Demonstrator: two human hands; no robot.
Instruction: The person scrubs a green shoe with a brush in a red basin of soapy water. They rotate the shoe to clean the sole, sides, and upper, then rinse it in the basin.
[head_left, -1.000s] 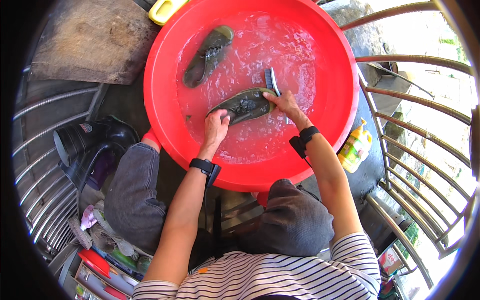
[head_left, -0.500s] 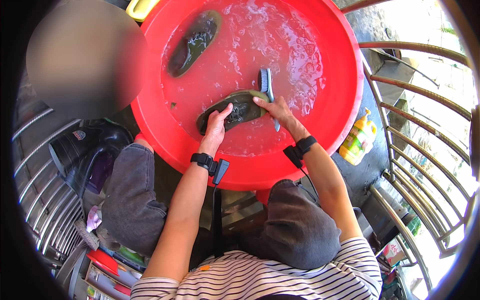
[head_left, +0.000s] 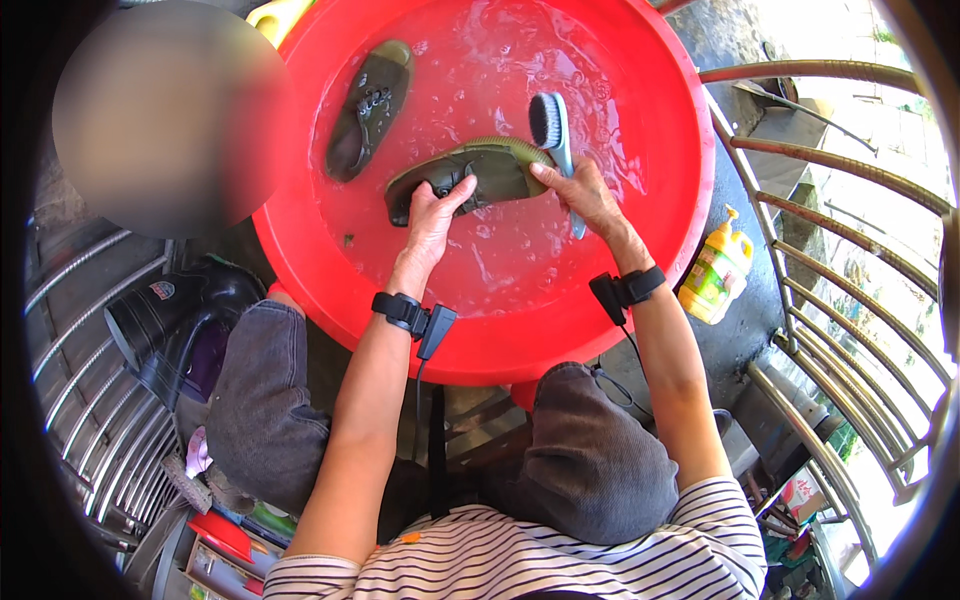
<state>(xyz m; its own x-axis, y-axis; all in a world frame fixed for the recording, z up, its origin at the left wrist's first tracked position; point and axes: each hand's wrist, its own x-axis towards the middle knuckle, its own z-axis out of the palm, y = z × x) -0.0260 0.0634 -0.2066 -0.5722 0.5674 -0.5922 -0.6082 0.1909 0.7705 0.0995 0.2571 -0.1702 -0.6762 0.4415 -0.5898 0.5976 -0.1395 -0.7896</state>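
Note:
A dark green lace-up shoe lies sideways above the soapy water, its toe pointing right. My left hand grips its heel half, thumb over the lace area. My right hand holds a scrub brush with a grey-blue handle, bristles up and facing left; its thumb presses the shoe's toe end. The other matching shoe floats or rests in the water at the far left of a large red basin. Fingers under the shoe are hidden.
A yellow pump bottle stands right of the basin, beside metal railings. Black rubber boots lean at the left near more bars. A yellow object touches the basin's far left rim. My knees flank the basin's near side.
Both hands have lifted the shoe up and away from me, mostly out of the water. The brush has risen with the right hand. The other shoe sits slightly nearer and further left.

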